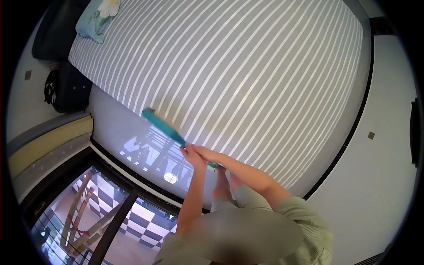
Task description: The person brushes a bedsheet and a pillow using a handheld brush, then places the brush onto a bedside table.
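Note:
Both of my hands are closed around the handle of a teal brush (162, 125). My left hand (193, 157) and my right hand (206, 154) are pressed close together, and which one lies on top is hard to tell. The brush points up and left from them, its pale bristles against the near left edge of a grey and white striped sheet (247, 84). The teal end of the handle shows just below my hands, near my legs. Some fingers are hidden.
A light blue floral pillow (92, 24) lies at the bed's upper left corner. Beside it stands a dark nightstand (73, 88). Glossy floor (115, 119) runs along the bed. A dark-framed glass door (115, 221) is at the lower left, with a wooden ladder beyond.

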Available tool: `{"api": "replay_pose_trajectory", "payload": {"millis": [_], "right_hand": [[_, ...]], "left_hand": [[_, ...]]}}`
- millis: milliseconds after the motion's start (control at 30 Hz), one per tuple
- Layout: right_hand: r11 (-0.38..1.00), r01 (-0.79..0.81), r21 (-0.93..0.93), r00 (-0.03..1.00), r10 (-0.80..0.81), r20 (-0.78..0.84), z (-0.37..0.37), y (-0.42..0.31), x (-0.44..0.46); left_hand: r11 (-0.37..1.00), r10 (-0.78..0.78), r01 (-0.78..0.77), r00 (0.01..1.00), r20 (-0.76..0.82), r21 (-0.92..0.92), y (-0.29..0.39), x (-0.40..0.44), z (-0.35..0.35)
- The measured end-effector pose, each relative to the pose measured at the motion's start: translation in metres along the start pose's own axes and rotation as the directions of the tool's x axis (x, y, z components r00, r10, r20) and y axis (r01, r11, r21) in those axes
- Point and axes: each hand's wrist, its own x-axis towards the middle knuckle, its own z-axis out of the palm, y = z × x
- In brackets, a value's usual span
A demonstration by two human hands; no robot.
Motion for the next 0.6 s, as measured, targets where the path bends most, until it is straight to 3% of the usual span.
{"api": "replay_pose_trajectory", "payload": {"millis": [67, 100, 133, 200, 267, 300, 367, 467, 500, 567, 600], "right_hand": [[0.999, 0.009, 0.037, 0.994, -0.005, -0.107, -0.024, -0.011, -0.02], [0.994, 0.111, -0.017, 0.955, -0.111, -0.276, -0.033, -0.019, -0.03], [0.976, 0.2, -0.088, 0.876, -0.218, -0.43, -0.044, -0.026, -0.037], [0.95, 0.305, 0.064, 0.739, -0.193, -0.646, -0.074, -0.037, -0.039], [0.875, 0.484, -0.009, 0.49, -0.28, -0.825, -0.095, -0.064, -0.035], [0.826, 0.56, -0.064, 0.344, -0.302, -0.889, -0.107, -0.078, -0.031], [0.765, 0.64, 0.079, 0.377, -0.223, -0.899, -0.139, -0.096, -0.024], [0.654, 0.735, 0.176, 0.349, -0.142, -0.926, -0.17, -0.139, 0.012], [0.618, 0.764, 0.188, 0.328, -0.12, -0.937, -0.177, -0.152, 0.026], [0.826, 0.538, 0.167, 0.603, -0.239, -0.761, -0.197, -0.151, 0.043], [0.903, 0.415, 0.111, 0.727, -0.256, -0.637, -0.206, -0.15, 0.048]], "left_hand": [[0.998, -0.041, 0.035, 0.985, 0.169, 0.043, 0.011, -0.022, 0.039], [0.995, -0.059, 0.03, 0.94, 0.337, 0.091, 0.008, -0.024, 0.056], [0.99, -0.083, 0.016, 0.866, 0.493, 0.138, 0.006, -0.024, 0.076], [0.964, -0.236, 0.061, 0.648, 0.725, 0.259, 0.003, -0.023, 0.127], [0.931, -0.33, 0.009, 0.444, 0.833, 0.364, 0.001, -0.028, 0.18], [0.915, -0.347, -0.055, 0.395, 0.851, 0.399, -0.004, -0.027, 0.205], [0.871, -0.394, -0.183, 0.298, 0.87, 0.457, -0.017, -0.02, 0.25], [0.778, -0.287, -0.464, 0.338, 0.896, 0.424, -0.013, 0.002, 0.302], [0.755, -0.22, -0.483, 0.451, 0.865, 0.443, -0.013, 0.015, 0.312], [0.71, -0.065, -0.506, 0.646, 0.761, 0.49, -0.011, 0.045, 0.318], [0.754, 0.037, -0.454, 0.751, 0.66, 0.474, -0.011, 0.052, 0.313]]}}
